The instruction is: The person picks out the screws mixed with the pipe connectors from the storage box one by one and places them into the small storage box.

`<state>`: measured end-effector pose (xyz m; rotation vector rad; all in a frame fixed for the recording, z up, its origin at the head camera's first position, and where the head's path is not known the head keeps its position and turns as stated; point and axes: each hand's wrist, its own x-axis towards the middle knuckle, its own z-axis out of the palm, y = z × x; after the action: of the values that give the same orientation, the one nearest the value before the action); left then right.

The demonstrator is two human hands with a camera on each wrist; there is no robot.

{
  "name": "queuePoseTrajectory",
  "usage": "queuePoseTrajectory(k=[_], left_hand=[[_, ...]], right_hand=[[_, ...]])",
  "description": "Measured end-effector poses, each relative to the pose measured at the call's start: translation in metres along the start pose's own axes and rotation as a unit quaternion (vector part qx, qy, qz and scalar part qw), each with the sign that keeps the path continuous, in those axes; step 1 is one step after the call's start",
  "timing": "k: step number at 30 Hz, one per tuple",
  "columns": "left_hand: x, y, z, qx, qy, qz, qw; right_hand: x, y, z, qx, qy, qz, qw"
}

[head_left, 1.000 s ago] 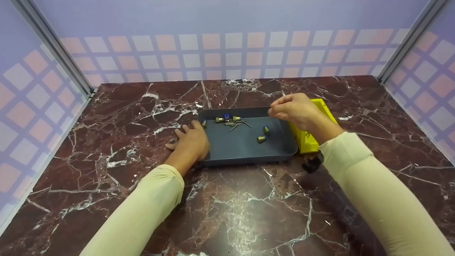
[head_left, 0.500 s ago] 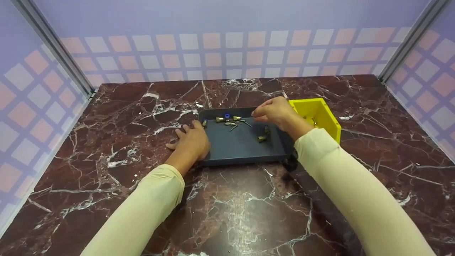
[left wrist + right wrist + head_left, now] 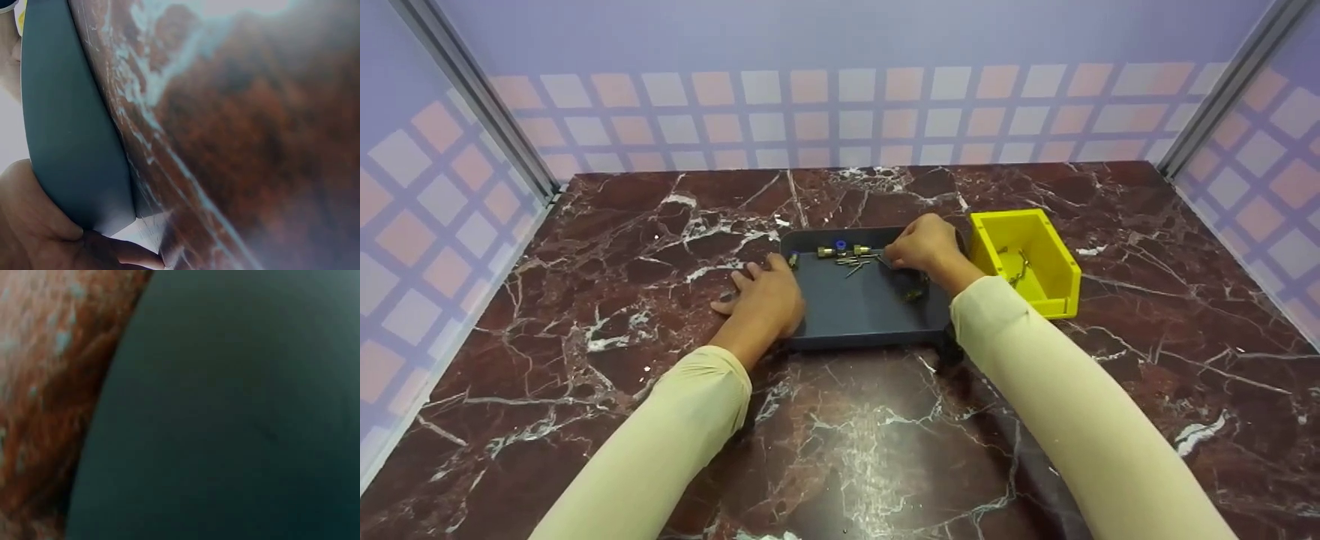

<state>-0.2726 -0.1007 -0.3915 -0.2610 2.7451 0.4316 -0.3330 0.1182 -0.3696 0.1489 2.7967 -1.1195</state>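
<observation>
A shallow dark grey tray [image 3: 870,307] lies on the table. My left hand [image 3: 765,300] rests at its left side with fingers spread, and in the left wrist view that hand [image 3: 34,225] touches the tray's corner. My right hand [image 3: 926,246] reaches down inside the tray on the right, its curled fingertips at a thin metal pin [image 3: 879,257]; whether they pinch it is hidden. Several more pins [image 3: 855,262] lie left of it. Brass fittings [image 3: 826,252] line the back, one fitting with a blue ring [image 3: 841,246]. Another fitting [image 3: 913,294] sits shaded under my right wrist.
A yellow open bin [image 3: 1061,262] stands right of the tray, with several small metal pieces [image 3: 1020,270] inside. One small fitting [image 3: 793,260] lies at the tray's left end, close to my left hand. The table [image 3: 840,450] is dark red marble-patterned.
My right hand has moved left and down from the bin's near side into the tray, reaching the pins. More of the yellow bin shows now. The left hand has stayed still.
</observation>
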Motion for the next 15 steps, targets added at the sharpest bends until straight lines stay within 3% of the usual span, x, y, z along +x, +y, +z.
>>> queuePoseTrajectory(k=[7,15], left_hand=[[-0.0003,-0.0002,0.0006,-0.004,-0.003,-0.004,1.0000],[-0.0003,-0.0011,-0.0004,-0.002,-0.005,-0.002,1.0000]], right_hand=[[-0.0033,-0.0010,0.0092,-0.073,0.021,-0.025,0.997],[-0.0054,-0.0037,0.0082,-0.110,0.004,-0.013,0.994]])
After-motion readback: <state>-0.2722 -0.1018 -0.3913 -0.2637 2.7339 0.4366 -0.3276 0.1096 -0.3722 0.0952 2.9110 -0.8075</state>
